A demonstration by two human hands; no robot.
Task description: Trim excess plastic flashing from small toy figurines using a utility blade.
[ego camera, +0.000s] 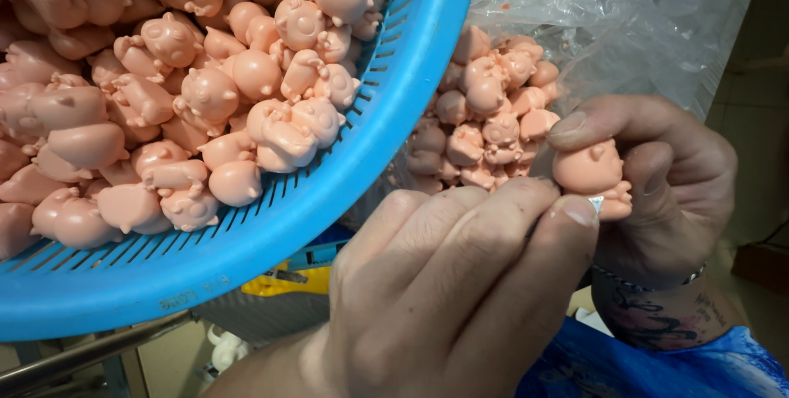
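A clear plastic bag (625, 11) is lying at the upper right, crumpled and glossy, its mouth open over a heap of pink figurines (489, 110). Left of it, a round blue basket (329, 201) with a slotted wall is taking up most of the view, tilted toward the bag and piled with more of the same pink animal shapes (189, 94); faint raised lettering is showing on its rim at the bottom. Under the basket a yellow object (288, 279) and a blue piece are peeking out, too hidden to tell what they are. A blue sheet (657, 369) is lying at the lower right.

The right hand (657, 184) is curling closed around a single figurine (590, 172), thumb pressing on its top, fingers wrapping behind it, just in front of the bag's heap. The left hand (460, 291) is lying across the foreground with its fingers bunched narrow, pinching a small metal blade tip (596, 203) against the underside of that figurine. A thin bracelet (649, 281) is sitting on the right wrist.
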